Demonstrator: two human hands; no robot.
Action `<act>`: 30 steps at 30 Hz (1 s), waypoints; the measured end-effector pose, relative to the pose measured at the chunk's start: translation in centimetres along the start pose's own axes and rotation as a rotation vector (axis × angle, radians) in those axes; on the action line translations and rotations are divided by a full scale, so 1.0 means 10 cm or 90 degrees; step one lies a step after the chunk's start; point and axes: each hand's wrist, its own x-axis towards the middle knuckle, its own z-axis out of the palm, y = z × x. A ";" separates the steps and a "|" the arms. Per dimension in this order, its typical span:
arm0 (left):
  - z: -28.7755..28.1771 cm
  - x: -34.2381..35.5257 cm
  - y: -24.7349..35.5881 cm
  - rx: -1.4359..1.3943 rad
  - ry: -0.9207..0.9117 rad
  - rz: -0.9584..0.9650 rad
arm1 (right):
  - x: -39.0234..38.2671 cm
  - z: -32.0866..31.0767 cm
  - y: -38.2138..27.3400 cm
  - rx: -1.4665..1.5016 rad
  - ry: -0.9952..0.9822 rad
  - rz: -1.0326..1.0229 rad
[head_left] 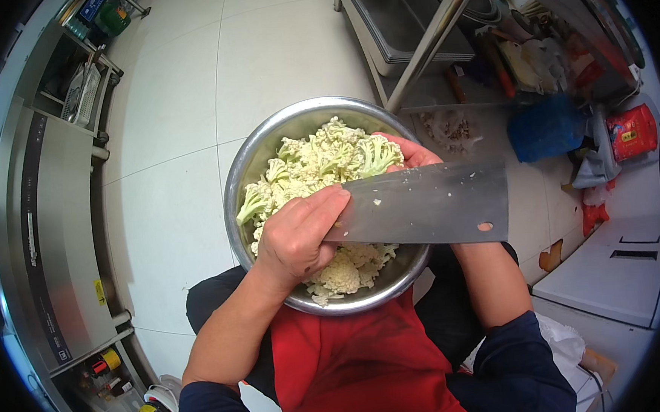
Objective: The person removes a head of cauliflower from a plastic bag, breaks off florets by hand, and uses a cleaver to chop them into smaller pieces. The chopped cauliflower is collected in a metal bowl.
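Observation:
My left hand (303,234) is closed on a wide steel cleaver (428,200), held across a metal bowl (248,162) of pale cauliflower pieces (297,163). The blade has small bits stuck to it. My right hand (410,150) is partly hidden behind the blade; its fingers curl against a cauliflower floret (376,156) at the bowl's right side. The bowl sits over my lap, above a red apron (354,355).
A steel cabinet (75,237) and a trolley (81,93) line the left. At the right stand a steel rack (429,34) with trays (386,14), a blue container (541,129), a red package (632,135) and a white appliance (598,273). Pale tiled floor (164,88) shows between.

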 end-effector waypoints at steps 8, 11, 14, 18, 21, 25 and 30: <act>0.05 0.04 -0.01 0.004 -0.001 0.018 | -0.03 -0.16 0.12 -0.012 -0.009 -0.054; 0.09 0.06 -0.03 0.014 0.009 0.026 | -0.07 -0.11 0.11 0.009 0.009 -0.042; 0.17 0.06 -0.05 0.008 -0.002 0.006 | -0.07 -0.03 0.14 0.023 0.053 -0.003; 0.15 0.12 0.00 -0.003 -0.041 -0.051 | -0.09 -0.15 0.16 0.101 0.056 0.009; 0.17 0.16 0.00 -0.042 -0.060 -0.053 | -0.10 -0.20 0.13 0.082 0.063 0.036; 0.20 0.13 -0.06 -0.081 -0.057 -0.104 | -0.15 -0.01 -0.07 0.014 0.101 0.102; 0.14 0.28 -0.06 -0.131 -0.037 -0.370 | -0.13 -0.19 -0.01 0.175 0.099 0.083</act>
